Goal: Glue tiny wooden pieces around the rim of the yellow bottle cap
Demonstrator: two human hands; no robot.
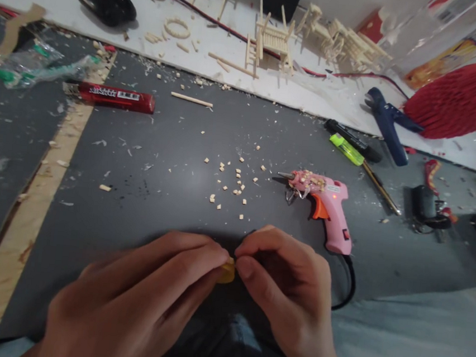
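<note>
Near the bottom middle my left hand (147,287) is closed, its fingertips pinching a small yellow piece (227,274). Only a rounded edge of that piece shows; the fingers cover the rest, so its kind is unclear. My right hand (290,290) is closed too, thumb and forefinger together right at the yellow piece's edge. Whether anything sits in that pinch is hidden. Just beyond the hands, several tiny wood bits (237,184) lie scattered on the grey tabletop (153,142). A pink hot glue gun (324,195) rests on its side to the right, nozzle pointing left.
A red lighter-like tube (115,98) and a thin stick (191,100) lie beyond on the left. Blue-handled cutters (388,123), a lime marker (347,149) and a red fringed object (464,99) are at right. Miniature wooden furniture (274,41) stands on the white ledge behind. The glue gun's cord (352,285) curves beside my right hand.
</note>
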